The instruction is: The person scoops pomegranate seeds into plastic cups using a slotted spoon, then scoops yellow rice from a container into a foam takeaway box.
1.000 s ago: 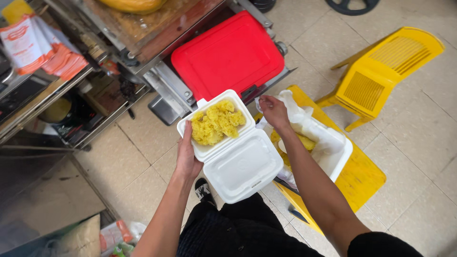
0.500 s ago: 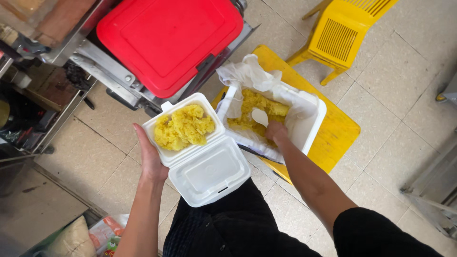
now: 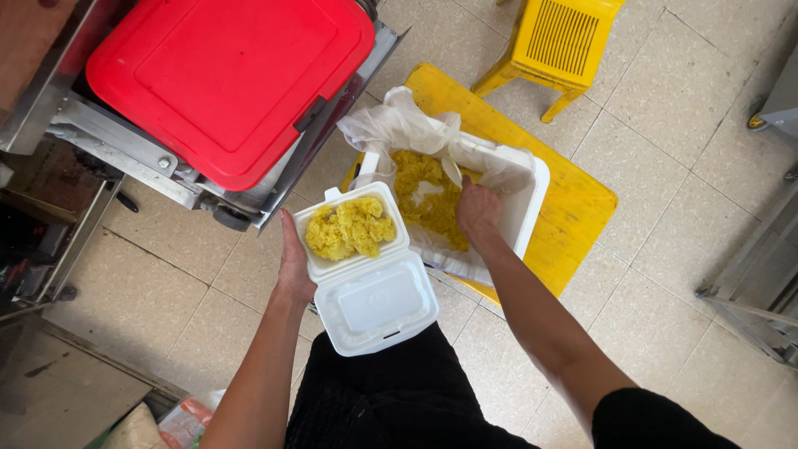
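Clamshell (image 3: pixel 366 274) in left hand (image 3: pixel 293 264) (open), right hand (image 3: pixel 477 208) in bin (image 3: pixel 532 199)

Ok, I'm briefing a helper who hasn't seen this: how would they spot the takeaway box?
Below the big red plastic lid, the left hand holds a white foam clamshell box. Unlike the lined white tub beside it, it is hinged open.

We get bright, even daylight, soft shadows, mild glare on the red lid (image 3: pixel 224 79); sharp centre, wide-angle stretch at edges.
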